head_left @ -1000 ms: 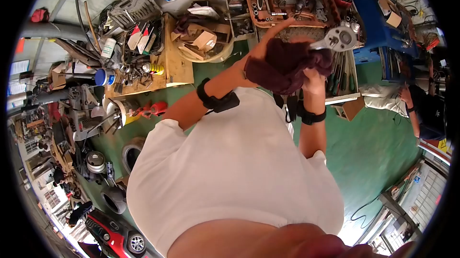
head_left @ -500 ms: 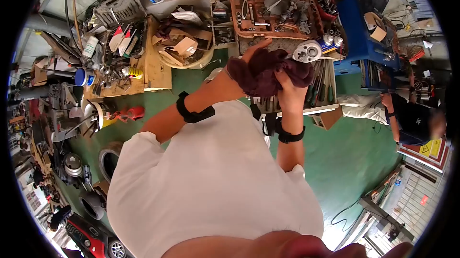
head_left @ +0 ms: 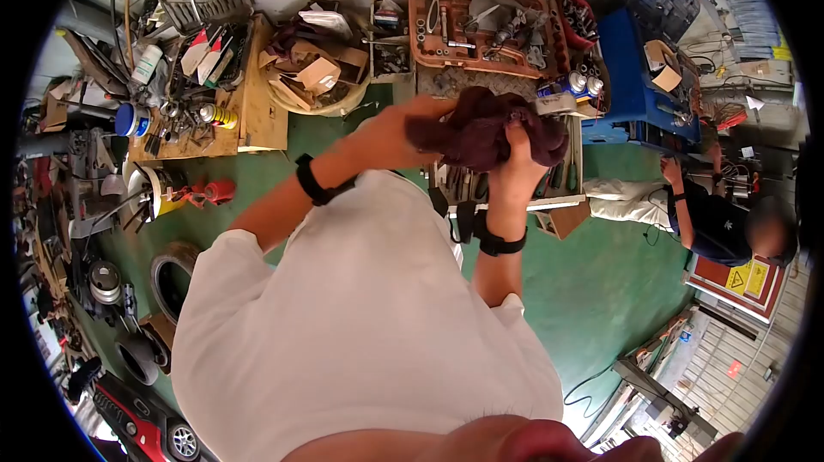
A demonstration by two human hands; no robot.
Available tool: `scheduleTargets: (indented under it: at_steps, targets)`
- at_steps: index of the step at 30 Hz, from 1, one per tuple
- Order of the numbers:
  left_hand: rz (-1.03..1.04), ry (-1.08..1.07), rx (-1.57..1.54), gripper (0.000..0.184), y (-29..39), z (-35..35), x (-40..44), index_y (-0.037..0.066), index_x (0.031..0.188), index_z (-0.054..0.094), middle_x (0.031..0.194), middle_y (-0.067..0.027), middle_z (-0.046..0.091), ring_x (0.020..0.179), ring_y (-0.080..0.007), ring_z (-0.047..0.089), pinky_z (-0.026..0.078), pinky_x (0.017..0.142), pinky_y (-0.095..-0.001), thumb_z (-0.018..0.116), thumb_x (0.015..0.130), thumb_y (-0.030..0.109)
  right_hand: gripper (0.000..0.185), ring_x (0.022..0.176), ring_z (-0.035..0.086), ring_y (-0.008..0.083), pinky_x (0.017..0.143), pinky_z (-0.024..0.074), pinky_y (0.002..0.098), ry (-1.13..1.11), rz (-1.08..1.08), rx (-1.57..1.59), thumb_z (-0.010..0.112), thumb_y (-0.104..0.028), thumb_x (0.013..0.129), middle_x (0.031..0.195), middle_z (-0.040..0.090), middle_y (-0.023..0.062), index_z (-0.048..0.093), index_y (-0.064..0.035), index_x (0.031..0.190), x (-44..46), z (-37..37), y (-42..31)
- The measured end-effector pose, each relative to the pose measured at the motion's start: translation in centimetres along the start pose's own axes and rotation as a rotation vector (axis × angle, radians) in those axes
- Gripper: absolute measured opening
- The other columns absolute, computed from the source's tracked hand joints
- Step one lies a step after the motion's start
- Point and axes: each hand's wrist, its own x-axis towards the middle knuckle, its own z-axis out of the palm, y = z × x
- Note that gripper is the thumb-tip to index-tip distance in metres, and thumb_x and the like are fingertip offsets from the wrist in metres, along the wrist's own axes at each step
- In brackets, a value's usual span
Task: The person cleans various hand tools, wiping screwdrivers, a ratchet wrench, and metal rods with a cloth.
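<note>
My left hand (head_left: 410,129), slightly blurred, grips the left part of a dark maroon cloth (head_left: 481,131); its fingers are mostly hidden by the folds. On the right side, my right hand (head_left: 517,166) is closed round the same cloth, with the thumb pressed on top. A metal ratchet head (head_left: 556,103) sticks out past the cloth's upper right edge, seen edge-on. Whatever handle it has is covered by the cloth. Both hands are raised in front of an orange socket tool case (head_left: 481,24) and a drawer of screwdrivers (head_left: 554,200).
A tub of cardboard scraps (head_left: 319,106) stands left of the case, beside a wooden bench (head_left: 257,118) with tools and cans. A blue cabinet (head_left: 622,75) is at right, near another person (head_left: 717,217). A tyre (head_left: 167,277) lies on the green floor.
The ratchet head has turned from face-on to edge-on and the cloth has been bunched round it. The view has shifted, so more of the person at the right shows.
</note>
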Motion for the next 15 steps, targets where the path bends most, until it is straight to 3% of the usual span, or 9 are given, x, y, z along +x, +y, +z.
scheduleTargets:
  at_steps: [1,3,5,7,9,11,12,15]
  targets:
    - [-0.065,-0.119,0.184,0.078,-0.4,-0.7,0.0,0.012,0.147,0.037,0.135,-0.0136,0.051,0.122,-0.0283,0.052,0.045,0.096,-0.0381,0.073,0.077,0.009,0.037,0.089,0.059,0.0118,0.08,0.0486,0.0263,-0.002,-0.001,-0.002,0.074,0.002,0.073,0.096,0.062,0.0044,0.056,0.0,0.105,0.4,-0.5,-0.8]
    - [-0.104,-0.104,0.06,0.078,0.3,-2.7,0.2,0.012,0.147,0.037,0.138,-0.012,0.048,0.125,-0.0279,0.048,0.043,0.099,-0.0397,0.074,0.078,0.013,0.029,0.08,0.06,0.01,0.074,0.0495,0.0257,-0.229,-0.167,-0.511,0.076,0.0,0.069,0.088,0.064,0.002,0.061,0.0002,0.093,0.9,-0.9,-3.2]
    - [-0.145,-0.097,-0.063,0.078,1.8,-4.1,1.0,0.013,0.146,0.037,0.141,-0.0104,0.045,0.128,-0.0275,0.045,0.041,0.102,-0.0413,0.076,0.079,0.018,0.024,0.072,0.059,0.0086,0.069,0.0498,0.0257,-0.222,-0.133,-0.495,0.077,-0.003,0.065,0.081,0.065,0.0,0.064,0.0,0.085,0.9,-0.9,-3.4]
    - [0.027,-0.119,-0.038,0.076,3.7,-4.7,2.2,0.009,0.145,0.038,0.149,-0.0065,0.039,0.134,-0.0237,0.04,0.039,0.103,-0.0389,0.075,0.082,0.03,0.03,0.07,0.058,0.0079,0.068,0.0489,0.0247,-0.464,-0.021,-0.504,0.079,-0.006,0.062,0.079,0.064,0.0001,0.063,-0.0008,0.087,0.7,-1.1,-2.8]
    - [0.123,-0.111,-0.039,0.074,4.9,-4.2,3.8,0.009,0.144,0.04,0.148,-0.0073,0.042,0.132,-0.025,0.043,0.039,0.104,-0.0389,0.075,0.082,0.031,0.03,0.065,0.055,0.0074,0.062,0.0469,0.0245,-0.651,-0.08,-0.568,0.079,-0.008,0.058,0.072,0.061,0.0005,0.062,-0.0022,0.082,0.5,-0.3,-2.5]
    - [0.185,-0.219,-0.103,0.064,4.9,-3.8,4.9,0.007,0.138,0.05,0.138,-0.0099,0.053,0.125,-0.027,0.052,0.041,0.102,-0.0393,0.073,0.084,0.032,0.03,0.064,0.054,0.0078,0.06,0.046,0.0249,-0.724,-0.077,-0.587,0.08,-0.01,0.057,0.07,0.06,0.0015,0.061,-0.0022,0.079,0.4,0.6,-2.3]
    - [0.193,-0.292,-0.195,0.052,5.1,-4.0,5.4,0.006,0.127,0.06,0.125,-0.0113,0.062,0.116,-0.0283,0.059,0.046,0.098,-0.0388,0.075,0.082,0.028,0.031,0.062,0.052,0.0084,0.058,0.0451,0.0249,-0.736,-0.107,-0.625,0.081,-0.011,0.057,0.068,0.059,0.002,0.06,-0.0018,0.078,0.4,0.2,-2.0]
    - [0.17,-0.233,-0.132,0.047,5.4,-3.9,5.2,0.006,0.119,0.064,0.118,-0.0098,0.066,0.108,-0.0272,0.063,0.049,0.093,-0.037,0.079,0.078,0.022,0.032,0.061,0.051,0.0088,0.059,0.0449,0.0249,-0.723,-0.08,-0.598,0.081,-0.01,0.057,0.066,0.058,0.0015,0.06,-0.0016,0.08,0.5,0.0,-2.1]
